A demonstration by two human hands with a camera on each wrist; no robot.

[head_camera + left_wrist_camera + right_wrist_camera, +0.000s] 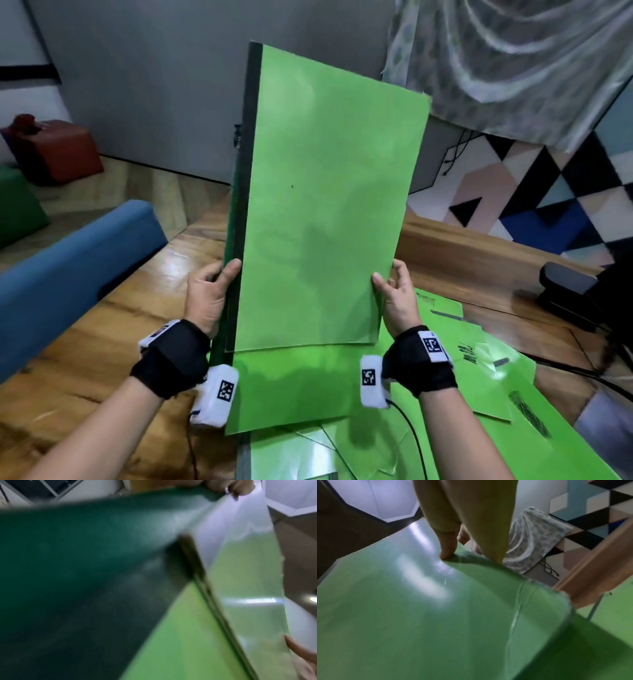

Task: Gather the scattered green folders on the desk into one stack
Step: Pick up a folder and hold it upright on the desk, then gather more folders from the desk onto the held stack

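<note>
I hold a bundle of green folders (322, 205) upright above the desk, its dark green spine on the left. My left hand (209, 291) grips the spine side and my right hand (394, 294) pinches the right edge low down. Their lower edges hang over another green folder (291, 387) lying flat. More green folders (479, 370) lie scattered to the right on the desk. In the left wrist view the dark spine (85, 561) and light green cover (188, 635) fill the frame. In the right wrist view my fingers (448, 545) pinch the green cover (436, 615).
The wooden desk (102, 342) runs left and far right of the folders. A black device (568, 291) with cables sits at the right edge. A blue seat (68, 260) stands left of the desk, with a red box (58, 150) beyond it.
</note>
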